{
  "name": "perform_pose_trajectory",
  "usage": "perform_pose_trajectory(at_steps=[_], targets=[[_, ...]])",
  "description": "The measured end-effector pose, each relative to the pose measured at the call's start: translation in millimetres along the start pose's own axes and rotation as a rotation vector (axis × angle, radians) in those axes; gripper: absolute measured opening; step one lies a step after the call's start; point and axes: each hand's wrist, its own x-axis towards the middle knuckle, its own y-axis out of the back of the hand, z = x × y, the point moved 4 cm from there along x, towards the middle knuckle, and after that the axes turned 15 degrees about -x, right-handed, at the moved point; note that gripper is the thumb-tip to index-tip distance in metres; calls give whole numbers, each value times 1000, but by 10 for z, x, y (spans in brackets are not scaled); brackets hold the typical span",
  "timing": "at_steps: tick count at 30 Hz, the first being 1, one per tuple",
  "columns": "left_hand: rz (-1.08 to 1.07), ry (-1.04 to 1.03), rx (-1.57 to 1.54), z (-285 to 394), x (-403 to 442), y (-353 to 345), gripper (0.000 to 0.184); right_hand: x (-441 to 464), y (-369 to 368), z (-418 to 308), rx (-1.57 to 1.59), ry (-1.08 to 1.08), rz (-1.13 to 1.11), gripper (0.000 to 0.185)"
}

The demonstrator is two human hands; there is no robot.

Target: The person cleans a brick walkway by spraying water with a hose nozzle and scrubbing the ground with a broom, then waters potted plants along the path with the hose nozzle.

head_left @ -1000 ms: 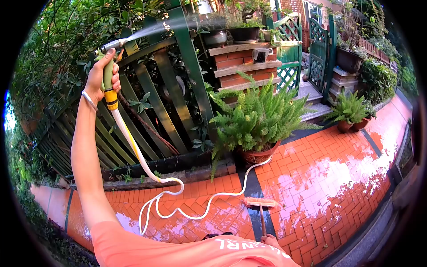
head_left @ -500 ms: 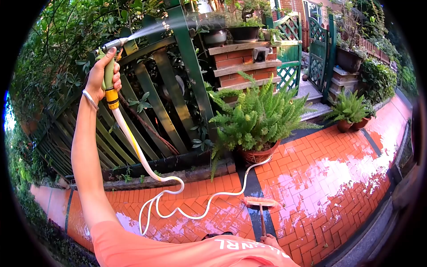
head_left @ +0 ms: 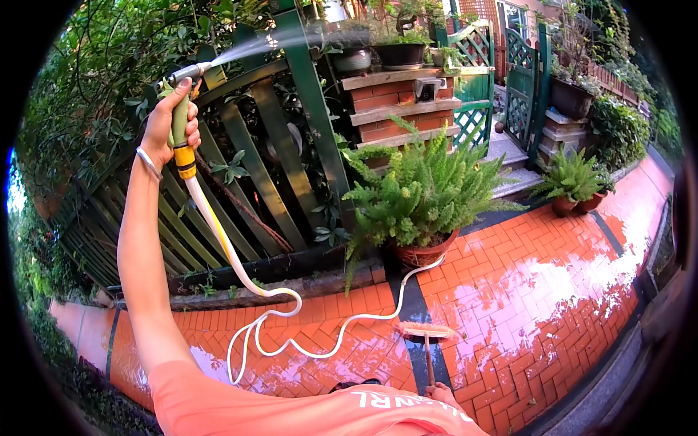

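Observation:
At the upper left my left hand (head_left: 169,125) is raised and wrapped round the green grip of a spray nozzle (head_left: 190,73). Water shoots from its metal tip to the right, past the green fence post. A white hose (head_left: 215,222) hangs from the nozzle's yellow connector and winds over the tiles to the fern's pot. At the bottom my right hand (head_left: 440,393) is closed on the handle of a brush (head_left: 427,331), whose pink head rests on the wet paving. Part of that hand is hidden by the shirt.
A slatted green fence (head_left: 276,145) with leaves behind it runs along the left. A big potted fern (head_left: 429,190) stands by a brick pillar (head_left: 382,98). Farther right are an open lattice gate (head_left: 520,87), steps, and smaller potted ferns (head_left: 568,178).
My left hand and the nozzle have shifted very slightly right and down, with the water still spraying. The brush and my right hand look unmoved.

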Motion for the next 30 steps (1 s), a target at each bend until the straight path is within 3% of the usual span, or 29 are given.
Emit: perform_pose_trajectory(at_steps=[30], targets=[[-13, 3, -20, -41, 24, -133, 52, -17, -19, -23, 73, -34, -30, 19]])
